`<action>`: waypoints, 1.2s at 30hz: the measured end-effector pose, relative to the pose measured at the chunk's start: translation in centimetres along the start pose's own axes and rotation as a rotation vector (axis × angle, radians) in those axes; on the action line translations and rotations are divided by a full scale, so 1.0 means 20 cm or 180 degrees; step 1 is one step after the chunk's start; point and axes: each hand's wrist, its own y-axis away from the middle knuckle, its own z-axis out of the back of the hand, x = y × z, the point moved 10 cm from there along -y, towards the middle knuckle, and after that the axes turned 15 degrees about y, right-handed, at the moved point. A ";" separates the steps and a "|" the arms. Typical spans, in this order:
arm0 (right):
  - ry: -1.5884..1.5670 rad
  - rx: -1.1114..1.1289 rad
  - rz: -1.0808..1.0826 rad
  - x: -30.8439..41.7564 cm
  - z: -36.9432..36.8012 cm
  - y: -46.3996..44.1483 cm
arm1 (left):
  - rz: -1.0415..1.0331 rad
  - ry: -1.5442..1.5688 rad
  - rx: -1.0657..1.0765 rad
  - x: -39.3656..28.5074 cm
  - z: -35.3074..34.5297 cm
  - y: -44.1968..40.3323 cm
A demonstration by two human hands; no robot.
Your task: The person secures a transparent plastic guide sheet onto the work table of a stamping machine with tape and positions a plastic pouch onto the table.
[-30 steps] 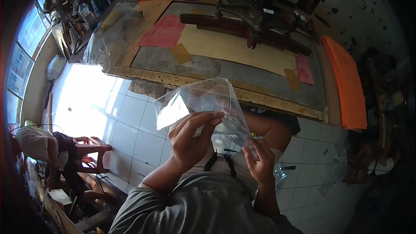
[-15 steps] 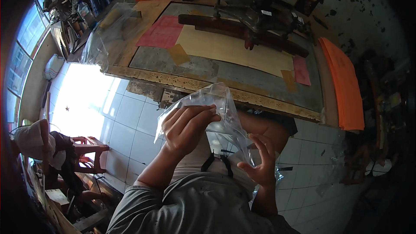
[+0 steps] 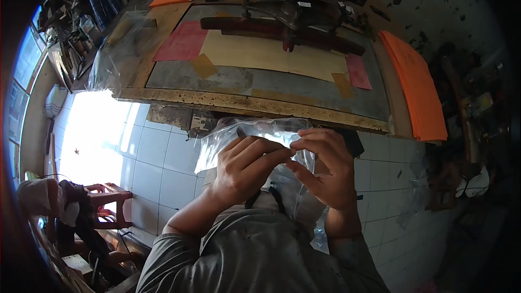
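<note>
A clear, shiny plastic bag hangs in front of my lap, just below the table's front edge. My left hand is closed in a pinch on the bag's edge, its fingertips pointing right. Close against those fingertips is my right hand, its thumb and forefinger curved and apart on either side of them. My fingers cover the exact spot where the plastic is pinched. Part of the bag droops below and behind both hands.
A worktable ahead carries a dark clamp-like frame over cream paper and pink sheets. Orange material lies at its right end. More clear plastic hangs off the left corner. Another person sits near a red stool.
My right hand has risen and moved up to my left fingertips. The left hand has shifted slightly right and down with the bag, which has sunk lower. The view has shifted a little.
</note>
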 end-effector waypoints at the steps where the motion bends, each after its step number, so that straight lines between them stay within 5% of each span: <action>1: 0.0014 -0.0039 -0.0028 0.01 0.02 -0.01 | 0.0021 0.0112 -0.0153 0.01 0.00 0.00; 17: 0.0466 -0.0437 0.0235 0.06 0.08 0.00 | 0.0065 0.0152 -0.0255 0.00 -0.05 0.01; 30: -0.0424 -0.0287 -0.0814 -0.20 0.09 0.03 | 0.0638 -0.0057 0.0256 0.23 0.00 0.06; 36: -0.0822 -0.0399 -0.0579 -0.19 0.19 -0.04 | 0.0693 0.0326 0.0181 0.25 0.01 0.07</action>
